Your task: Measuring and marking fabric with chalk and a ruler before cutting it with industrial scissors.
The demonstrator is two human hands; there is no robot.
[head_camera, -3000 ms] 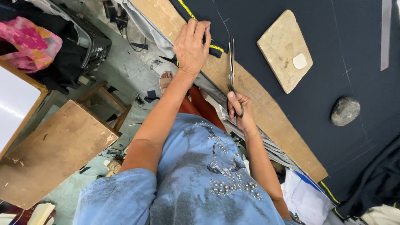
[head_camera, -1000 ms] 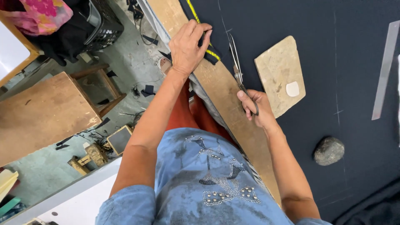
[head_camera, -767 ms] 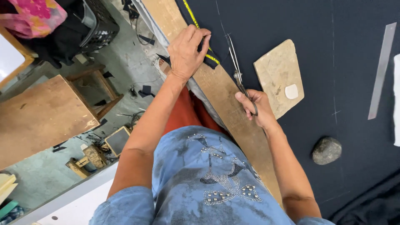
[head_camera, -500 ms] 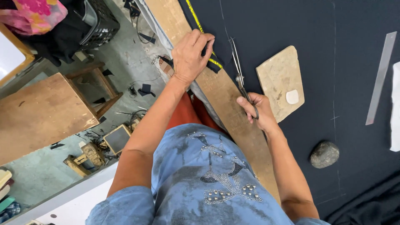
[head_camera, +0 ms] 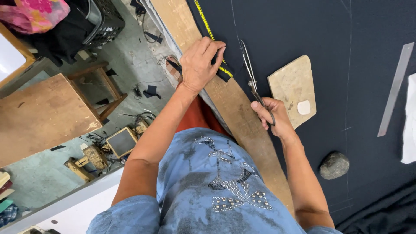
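— Where are the long metal scissors (head_camera: 251, 73)?
— Your right hand (head_camera: 272, 116) grips their handles; blades lie open on the dark blue cloth (head_camera: 303, 34).
— And your left hand (head_camera: 200, 65)?
— It presses flat on the cloth's edge, beside the blades.

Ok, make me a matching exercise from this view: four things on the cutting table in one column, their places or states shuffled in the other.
Things:
1. scissors
2. left hand
3. grey stone
4. metal ruler

Places or states:
A. lying on the dark cloth far to the right
B. held in the right hand
C. pressing the cloth's edge by the yellow tape measure
D. resting on the cloth near the right forearm

Pairs: 1-B, 2-C, 3-D, 4-A
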